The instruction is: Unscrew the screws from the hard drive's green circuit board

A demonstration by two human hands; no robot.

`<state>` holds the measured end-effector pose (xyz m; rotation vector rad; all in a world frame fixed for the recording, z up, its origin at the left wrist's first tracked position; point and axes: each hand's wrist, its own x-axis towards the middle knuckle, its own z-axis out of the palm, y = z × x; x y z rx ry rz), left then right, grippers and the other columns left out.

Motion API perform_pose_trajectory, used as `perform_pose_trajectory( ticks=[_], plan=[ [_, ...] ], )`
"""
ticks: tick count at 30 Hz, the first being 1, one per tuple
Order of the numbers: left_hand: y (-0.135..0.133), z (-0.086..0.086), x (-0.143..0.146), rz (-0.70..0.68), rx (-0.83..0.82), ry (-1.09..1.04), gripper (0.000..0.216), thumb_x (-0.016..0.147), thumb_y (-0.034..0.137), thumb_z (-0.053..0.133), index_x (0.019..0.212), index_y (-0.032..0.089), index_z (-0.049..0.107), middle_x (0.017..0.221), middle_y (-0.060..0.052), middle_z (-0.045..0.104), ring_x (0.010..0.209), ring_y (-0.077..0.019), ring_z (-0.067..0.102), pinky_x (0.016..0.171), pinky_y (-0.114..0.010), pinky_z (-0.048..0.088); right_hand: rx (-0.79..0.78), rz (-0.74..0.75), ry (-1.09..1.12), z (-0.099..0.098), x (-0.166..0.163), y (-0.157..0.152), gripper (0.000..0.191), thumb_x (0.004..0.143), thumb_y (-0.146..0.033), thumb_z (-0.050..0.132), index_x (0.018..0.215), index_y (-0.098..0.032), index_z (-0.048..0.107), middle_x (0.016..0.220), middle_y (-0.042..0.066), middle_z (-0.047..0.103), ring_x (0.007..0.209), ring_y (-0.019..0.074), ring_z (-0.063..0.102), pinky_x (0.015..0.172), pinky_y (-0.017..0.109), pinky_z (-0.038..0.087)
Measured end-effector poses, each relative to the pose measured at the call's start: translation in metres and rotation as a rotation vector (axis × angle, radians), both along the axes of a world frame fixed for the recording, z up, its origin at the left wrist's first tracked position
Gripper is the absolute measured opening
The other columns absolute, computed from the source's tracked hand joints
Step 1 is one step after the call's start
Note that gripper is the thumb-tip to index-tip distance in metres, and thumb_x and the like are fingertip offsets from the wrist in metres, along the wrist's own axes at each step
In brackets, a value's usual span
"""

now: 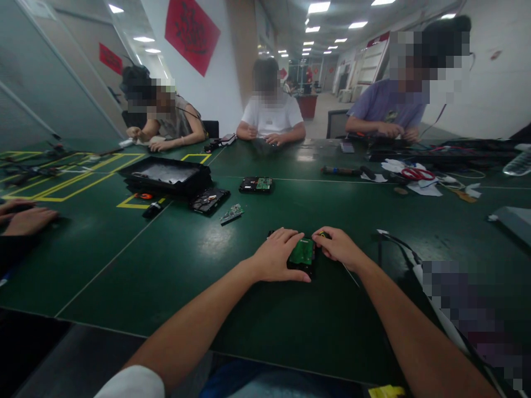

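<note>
The dark boxy device with a green circuit board (305,251) lies on the bench (145,276) straight ahead of the wearer, board side up, presumably so its face can be reached. The left hand (282,254) spans it from the nine o'clock side, fingers half spread over the far edge and thumb along the near one, apparently bracing it against sliding. The right hand (342,247), at three o'clock, has its fingers curled closed on a slender tool with a yellow-and-dark end (323,235), its thin shaft slanting out toward five; whether it touches the device I cannot tell. A loose circuit board (232,214) and a black bin (166,171) lie toward ten, perhaps parked there for elbow room. The bench top is glossy dark green, marked with yellow tape; three people sit beyond it under bright ceiling panels.
</note>
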<state>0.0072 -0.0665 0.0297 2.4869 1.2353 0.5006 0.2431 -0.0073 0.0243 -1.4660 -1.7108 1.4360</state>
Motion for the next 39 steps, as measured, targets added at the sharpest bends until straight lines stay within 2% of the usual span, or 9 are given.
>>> perform_pose_trajectory(
  ticks=[4, 8, 13, 18, 24, 29, 32, 35, 39],
  plan=[
    [0.0, -0.006, 0.003, 0.044, 0.018, 0.017, 0.111, 0.072, 0.089, 0.065, 0.158, 0.022, 0.04, 0.155, -0.019, 0.051, 0.143, -0.0406, 0.047, 0.122, -0.058, 0.033, 0.009, 0.034, -0.035, -0.001, 0.001, 0.0, 0.021, 0.096, -0.034, 0.062, 0.106, -0.017, 0.067, 0.071, -0.001, 0.063, 0.051, 0.0089, 0.049, 0.046, 0.022, 0.033],
    [0.0, -0.006, 0.003, 0.067, 0.027, 0.032, 0.115, 0.071, 0.091, 0.063, 0.157, 0.019, 0.041, 0.155, -0.02, 0.051, 0.144, -0.0418, 0.046, 0.121, -0.057, 0.034, 0.046, 0.065, -0.063, 0.002, 0.002, -0.002, 0.026, 0.096, -0.039, 0.062, 0.108, -0.017, 0.067, 0.063, -0.003, 0.058, 0.049, 0.0087, 0.045, 0.046, 0.022, 0.032],
    [-0.006, -0.001, -0.006, -0.013, 0.021, 0.066, 0.117, 0.076, 0.09, 0.059, 0.162, 0.016, 0.033, 0.165, -0.023, 0.038, 0.152, -0.041, 0.036, 0.126, -0.056, 0.026, 0.072, 0.095, -0.085, 0.0, 0.003, -0.002, 0.032, 0.094, -0.045, 0.065, 0.111, -0.018, 0.069, 0.056, -0.006, 0.053, 0.048, 0.0092, 0.044, 0.048, 0.022, 0.032],
    [-0.008, 0.0, -0.017, -0.041, 0.008, 0.059, 0.097, 0.083, 0.074, 0.067, 0.161, 0.024, 0.036, 0.169, -0.017, 0.033, 0.154, -0.0396, 0.034, 0.125, -0.058, 0.027, 0.05, 0.09, -0.068, -0.004, 0.003, 0.0, 0.033, 0.093, -0.045, 0.066, 0.112, -0.018, 0.069, 0.058, -0.004, 0.054, 0.051, 0.0103, 0.045, 0.048, 0.022, 0.032],
    [-0.001, -0.006, -0.021, -0.049, 0.032, 0.01, 0.083, 0.081, 0.072, 0.073, 0.147, 0.027, 0.052, 0.161, -0.015, 0.046, 0.147, -0.0376, 0.043, 0.122, -0.057, 0.032, 0.021, -0.026, 0.071, -0.001, 0.008, 0.004, 0.028, 0.095, -0.033, 0.062, 0.119, -0.019, 0.064, 0.084, 0.002, 0.064, 0.058, 0.0098, 0.051, 0.048, 0.022, 0.035],
    [-0.003, -0.01, -0.013, 0.099, 0.029, -0.031, 0.079, 0.079, 0.075, 0.073, 0.139, 0.025, 0.058, 0.155, -0.017, 0.051, 0.144, -0.0394, 0.045, 0.12, -0.06, 0.034, -0.014, 0.04, 0.009, 0.004, 0.004, -0.001, 0.035, 0.093, -0.036, 0.068, 0.123, -0.018, 0.063, 0.066, -0.004, 0.053, 0.056, 0.0105, 0.048, 0.049, 0.022, 0.035],
    [-0.007, -0.007, -0.01, 0.141, 0.015, -0.05, 0.082, 0.083, 0.075, 0.067, 0.146, 0.024, 0.052, 0.155, -0.018, 0.051, 0.146, -0.0393, 0.044, 0.12, -0.06, 0.034, 0.02, 0.009, 0.006, 0.003, 0.001, -0.003, 0.039, 0.091, -0.034, 0.071, 0.125, -0.019, 0.061, 0.075, -0.002, 0.059, 0.058, 0.0103, 0.052, 0.051, 0.023, 0.039],
    [-0.009, 0.0, -0.013, 0.141, -0.02, -0.059, 0.067, 0.095, 0.067, 0.056, 0.147, 0.024, 0.052, 0.151, -0.015, 0.056, 0.143, -0.0354, 0.049, 0.118, -0.056, 0.038, 0.007, -0.017, 0.021, -0.002, 0.001, -0.002, 0.042, 0.09, -0.035, 0.071, 0.128, -0.019, 0.06, 0.076, -0.001, 0.06, 0.059, 0.011, 0.053, 0.051, 0.023, 0.039],
    [-0.009, 0.009, -0.023, 0.13, -0.083, -0.059, 0.058, 0.097, 0.059, 0.058, 0.143, 0.025, 0.056, 0.144, -0.012, 0.062, 0.133, -0.0338, 0.057, 0.112, -0.053, 0.046, 0.002, -0.094, 0.124, -0.009, 0.004, 0.006, 0.04, 0.091, -0.026, 0.061, 0.13, -0.018, 0.059, 0.084, 0.002, 0.064, 0.062, 0.012, 0.056, 0.05, 0.023, 0.04]
  ],
)
